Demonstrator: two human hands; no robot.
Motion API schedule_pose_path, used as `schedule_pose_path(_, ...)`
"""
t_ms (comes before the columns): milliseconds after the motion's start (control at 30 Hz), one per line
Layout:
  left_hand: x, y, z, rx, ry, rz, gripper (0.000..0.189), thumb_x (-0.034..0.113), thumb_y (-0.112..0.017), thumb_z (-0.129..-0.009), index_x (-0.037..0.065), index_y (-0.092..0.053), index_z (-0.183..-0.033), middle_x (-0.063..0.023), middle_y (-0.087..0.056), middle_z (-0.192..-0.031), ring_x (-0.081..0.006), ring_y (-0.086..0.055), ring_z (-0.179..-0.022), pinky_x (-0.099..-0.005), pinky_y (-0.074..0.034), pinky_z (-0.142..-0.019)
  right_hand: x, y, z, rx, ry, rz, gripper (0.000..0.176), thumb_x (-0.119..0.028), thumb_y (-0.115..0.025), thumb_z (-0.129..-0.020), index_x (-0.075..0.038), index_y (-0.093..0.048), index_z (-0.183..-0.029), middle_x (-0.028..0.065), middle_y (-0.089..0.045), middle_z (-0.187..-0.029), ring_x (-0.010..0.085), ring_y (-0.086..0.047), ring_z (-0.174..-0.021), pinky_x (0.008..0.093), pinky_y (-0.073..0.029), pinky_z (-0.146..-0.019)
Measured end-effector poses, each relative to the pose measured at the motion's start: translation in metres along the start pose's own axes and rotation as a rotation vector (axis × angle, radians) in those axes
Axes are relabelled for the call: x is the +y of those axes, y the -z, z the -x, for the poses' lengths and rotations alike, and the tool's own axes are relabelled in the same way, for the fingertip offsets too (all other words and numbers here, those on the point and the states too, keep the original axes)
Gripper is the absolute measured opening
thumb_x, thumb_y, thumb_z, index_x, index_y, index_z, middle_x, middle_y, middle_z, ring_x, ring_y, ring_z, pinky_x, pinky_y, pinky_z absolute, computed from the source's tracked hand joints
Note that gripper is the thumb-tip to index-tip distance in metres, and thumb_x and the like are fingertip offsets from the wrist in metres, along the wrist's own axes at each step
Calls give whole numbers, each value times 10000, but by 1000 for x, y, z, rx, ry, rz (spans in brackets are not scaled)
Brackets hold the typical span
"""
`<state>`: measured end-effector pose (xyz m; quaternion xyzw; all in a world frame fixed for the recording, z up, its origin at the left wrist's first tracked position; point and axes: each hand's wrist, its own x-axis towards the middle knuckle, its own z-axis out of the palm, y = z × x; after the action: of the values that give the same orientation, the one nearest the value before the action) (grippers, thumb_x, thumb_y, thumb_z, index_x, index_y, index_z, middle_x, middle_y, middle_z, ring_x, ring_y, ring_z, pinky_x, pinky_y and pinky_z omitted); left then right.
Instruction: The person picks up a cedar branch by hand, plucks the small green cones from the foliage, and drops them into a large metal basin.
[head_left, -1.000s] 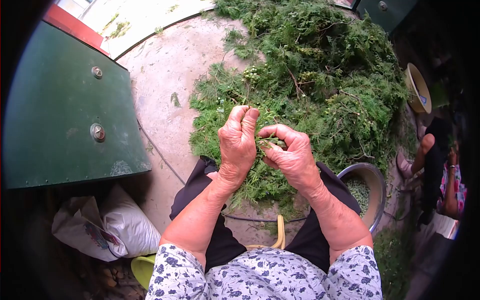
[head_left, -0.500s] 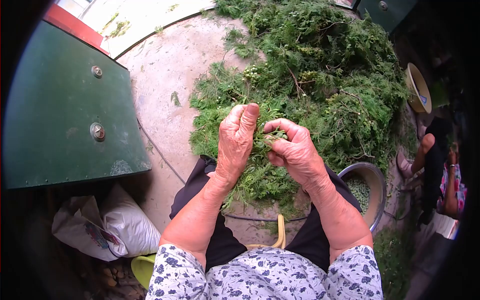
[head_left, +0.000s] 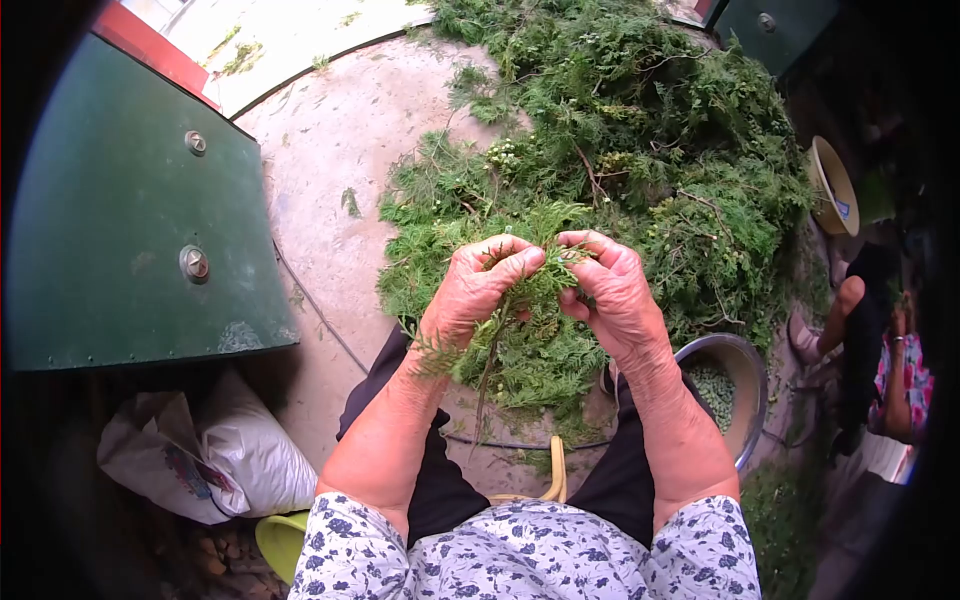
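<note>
My left hand grips a green cypress sprig, thumb pressed against the fingers. The sprig's thin stem hangs below that hand, and feathery leaves stick out above and beside it. Close on the right, my right hand pinches the leafy part of the same sprig between thumb and fingertips. What exactly lies under those fingertips is too small to make out. Beyond both hands spreads a large pile of cut cypress branches, some bearing pale green cones. Beside my right knee, a metal basin holds many small green cones.
A dark green metal panel stands at left, above white sacks and a yellow-green container. A cable crosses the concrete. At right are a beige basin and another person's leg and arm.
My left hand has turned, its thumb now pointing right, and the sprig's stem shows below it. My right hand has shifted slightly right and up, still pinching at the leaves.
</note>
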<state>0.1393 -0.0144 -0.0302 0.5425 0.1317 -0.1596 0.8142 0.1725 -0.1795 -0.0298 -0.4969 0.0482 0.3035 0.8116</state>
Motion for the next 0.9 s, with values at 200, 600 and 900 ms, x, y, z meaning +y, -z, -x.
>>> schedule_pose_path(200,-12,-4,0,14,-76,8,141,178,-609,-857,39,-592,-844,50,-541,-755,-24,-449,-708,-198,-378,-628,4,0,1,78,-35,-78,144,-160,-574,-867,-37,-551,-940,-29,-519,-724,57,-503,-578,191,-360,-426)
schedule_pose_path(600,-16,-2,-6,155,-380,-253,189,193,-588,-877,11,-566,-830,33,-498,-704,-49,-420,-699,-220,-371,-625,11,10,-7,-143,-82,-263,146,-182,-571,-878,-45,-544,-925,-5,-506,-716,94,-521,-588,196,-350,-410)
schedule_pose_path(900,-9,-3,-1,83,-193,-232,158,189,-641,-829,38,-596,-839,61,-517,-723,-19,-426,-658,-188,-351,-562,2,5,-1,-72,-41,-125,137,-141,-589,-864,-32,-562,-943,-11,-531,-736,64,-498,-564,176,-345,-419)
